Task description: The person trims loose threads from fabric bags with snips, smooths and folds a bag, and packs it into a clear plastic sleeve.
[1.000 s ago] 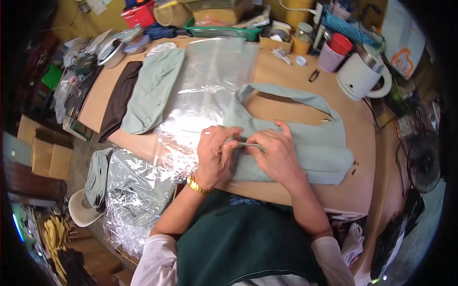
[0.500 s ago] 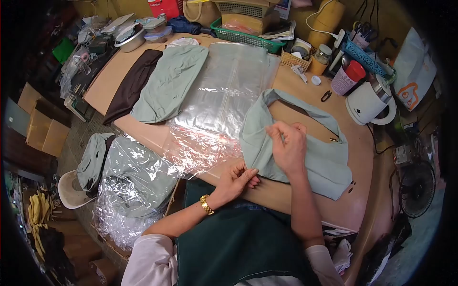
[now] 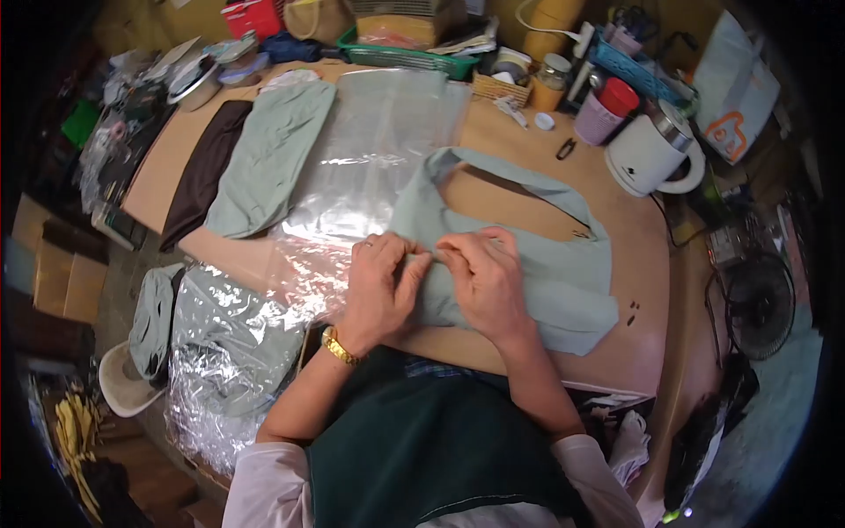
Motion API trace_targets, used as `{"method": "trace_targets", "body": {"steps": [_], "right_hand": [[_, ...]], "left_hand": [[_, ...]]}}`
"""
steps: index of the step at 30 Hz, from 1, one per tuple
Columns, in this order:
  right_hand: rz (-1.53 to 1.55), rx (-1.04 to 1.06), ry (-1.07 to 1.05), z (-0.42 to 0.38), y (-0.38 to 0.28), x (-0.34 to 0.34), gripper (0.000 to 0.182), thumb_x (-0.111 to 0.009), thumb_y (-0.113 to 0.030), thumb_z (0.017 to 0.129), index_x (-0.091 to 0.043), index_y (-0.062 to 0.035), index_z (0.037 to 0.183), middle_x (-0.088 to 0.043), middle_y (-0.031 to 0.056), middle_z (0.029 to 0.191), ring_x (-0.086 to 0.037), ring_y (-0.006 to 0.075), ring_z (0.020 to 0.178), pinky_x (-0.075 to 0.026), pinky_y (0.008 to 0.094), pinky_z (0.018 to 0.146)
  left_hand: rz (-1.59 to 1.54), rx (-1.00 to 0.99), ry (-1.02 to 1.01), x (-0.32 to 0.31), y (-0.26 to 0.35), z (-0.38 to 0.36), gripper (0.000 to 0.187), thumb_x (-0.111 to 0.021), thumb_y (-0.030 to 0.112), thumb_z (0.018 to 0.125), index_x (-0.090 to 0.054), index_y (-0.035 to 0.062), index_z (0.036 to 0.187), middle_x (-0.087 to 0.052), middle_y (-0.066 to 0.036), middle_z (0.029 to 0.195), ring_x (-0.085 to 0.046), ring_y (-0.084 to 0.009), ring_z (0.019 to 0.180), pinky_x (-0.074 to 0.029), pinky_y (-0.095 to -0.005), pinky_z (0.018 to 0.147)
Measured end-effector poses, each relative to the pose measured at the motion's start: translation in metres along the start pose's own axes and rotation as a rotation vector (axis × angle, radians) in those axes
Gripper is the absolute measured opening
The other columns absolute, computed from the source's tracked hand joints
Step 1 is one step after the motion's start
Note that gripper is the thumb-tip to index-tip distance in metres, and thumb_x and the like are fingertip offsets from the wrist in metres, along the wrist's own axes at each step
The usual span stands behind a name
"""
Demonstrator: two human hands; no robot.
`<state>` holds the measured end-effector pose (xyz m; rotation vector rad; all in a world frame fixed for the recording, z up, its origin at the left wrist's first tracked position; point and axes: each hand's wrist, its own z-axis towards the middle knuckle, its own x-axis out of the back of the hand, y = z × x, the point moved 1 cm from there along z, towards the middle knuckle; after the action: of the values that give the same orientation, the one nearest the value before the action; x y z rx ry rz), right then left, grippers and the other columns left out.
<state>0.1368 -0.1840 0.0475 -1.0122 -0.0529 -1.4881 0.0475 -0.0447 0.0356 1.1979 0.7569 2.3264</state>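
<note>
Hands at frame centre: left hand (image 3: 378,286) and right hand (image 3: 484,280), fingers curled, pinch the edge of a soft sage-green cloth bag (image 3: 563,273) lying flat on the tan desk (image 3: 647,352), beside crinkled clear plastic sheeting (image 3: 370,167).

A person's left hand (image 3: 380,290) and right hand (image 3: 485,280) pinch the near edge of a pale green cloth bag (image 3: 563,273) lying on a desk (image 3: 642,352). Clear plastic sheeting (image 3: 378,158) lies just left of the bag; a white kettle (image 3: 650,151) stands beyond it.
</note>
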Motion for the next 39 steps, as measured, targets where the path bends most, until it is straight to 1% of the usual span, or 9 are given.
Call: {"method": "trace_targets", "body": {"steps": [6,8,9,15,20,26,30,33,39], "right_hand": [[-0.446,-0.388,0.431,-0.110,0.081,0.105,0.023,-0.068,-0.010,0.083,-0.058,-0.0040,0.103,-0.062,0.0100,0.098,-0.060,0.0214,0.089,-0.042,0.0357,0.090],[0.166,-0.669,0.628,-0.145,0.103,0.118,0.014,-0.059,-0.006,0.091,-0.059,-0.0015,0.104,-0.061,0.0050,0.090,-0.056,0.0124,0.087,-0.044,0.0275,0.081],[0.141,-0.681,0.654,-0.151,0.101,0.120,0.014,-0.059,-0.006,0.091,-0.059,-0.0015,0.104,-0.061,0.0050,0.090,-0.056,0.0124,0.087,-0.044,0.0275,0.081],[0.162,-0.753,0.537,-0.134,0.099,0.097,0.016,-0.065,0.002,0.086,-0.056,-0.0004,0.100,-0.059,0.0026,0.089,-0.054,0.0085,0.081,-0.045,0.0224,0.075],[0.679,-0.794,0.498,-0.120,0.116,0.092,0.027,-0.071,0.005,0.079,-0.059,-0.0002,0.102,-0.058,-0.0002,0.083,-0.053,0.0063,0.075,-0.046,0.0221,0.070],[0.250,-1.007,0.018,-0.102,0.105,0.108,0.019,-0.078,0.000,0.073,-0.063,-0.0016,0.085,-0.054,-0.0037,0.070,-0.051,0.0049,0.067,-0.042,0.0221,0.060],[0.211,-0.903,0.082,-0.107,0.114,0.104,0.020,-0.080,-0.001,0.071,-0.063,-0.0027,0.082,-0.051,-0.0036,0.066,-0.048,0.0050,0.064,-0.040,0.0243,0.056],[0.640,-0.836,0.340,-0.114,0.125,0.093,0.020,-0.079,-0.006,0.073,-0.061,-0.0024,0.080,-0.051,-0.0013,0.063,-0.047,0.0065,0.061,-0.039,0.0256,0.054],[-0.058,-0.846,0.371,-0.115,0.126,0.074,0.018,-0.065,-0.019,0.088,-0.060,-0.0046,0.077,-0.061,0.0041,0.062,-0.057,0.0224,0.058,-0.044,0.0370,0.075]], "left_hand": [[-0.191,0.109,0.132,-0.013,-0.022,-0.014,0.011,-0.057,0.004,0.093,-0.056,0.0002,0.083,-0.051,-0.008,0.070,-0.048,-0.0166,0.064,-0.042,-0.0301,0.061],[-0.173,0.169,0.149,-0.017,-0.027,-0.016,0.014,-0.055,0.006,0.095,-0.055,-0.0002,0.083,-0.048,-0.006,0.069,-0.045,-0.0132,0.065,-0.040,-0.0281,0.060],[-0.157,0.155,0.149,-0.018,-0.026,-0.014,0.015,-0.054,0.006,0.096,-0.054,-0.0003,0.083,-0.047,-0.006,0.069,-0.043,-0.0129,0.064,-0.040,-0.0275,0.059],[-0.085,0.057,0.240,-0.024,-0.037,-0.009,0.020,-0.049,0.009,0.100,-0.050,0.0001,0.082,-0.043,-0.005,0.069,-0.038,-0.0129,0.062,-0.038,-0.0262,0.060],[0.116,0.109,0.285,-0.003,-0.065,-0.017,0.027,-0.045,0.016,0.103,-0.047,0.0009,0.080,-0.042,-0.006,0.066,-0.038,-0.0147,0.061,-0.036,-0.0280,0.058],[0.145,0.042,0.297,-0.005,-0.076,-0.023,0.028,-0.046,0.015,0.102,-0.044,0.0009,0.078,-0.040,-0.004,0.067,-0.034,-0.0127,0.062,-0.035,-0.0263,0.057],[0.054,0.095,0.291,-0.006,-0.080,-0.023,0.030,-0.045,0.017,0.103,-0.044,0.0013,0.078,-0.037,-0.001,0.067,-0.032,-0.0106,0.061,-0.032,-0.0245,0.056],[0.106,0.086,0.304,-0.006,-0.080,-0.021,0.031,-0.046,0.018,0.103,-0.043,0.0012,0.077,-0.037,-0.002,0.066,-0.031,-0.0106,0.061,-0.032,-0.0252,0.055],[0.125,0.226,0.168,-0.010,-0.092,-0.024,0.033,-0.047,0.020,0.103,-0.045,0.0013,0.076,-0.039,-0.004,0.062,-0.033,-0.0122,0.060,-0.034,-0.0288,0.053]]}}
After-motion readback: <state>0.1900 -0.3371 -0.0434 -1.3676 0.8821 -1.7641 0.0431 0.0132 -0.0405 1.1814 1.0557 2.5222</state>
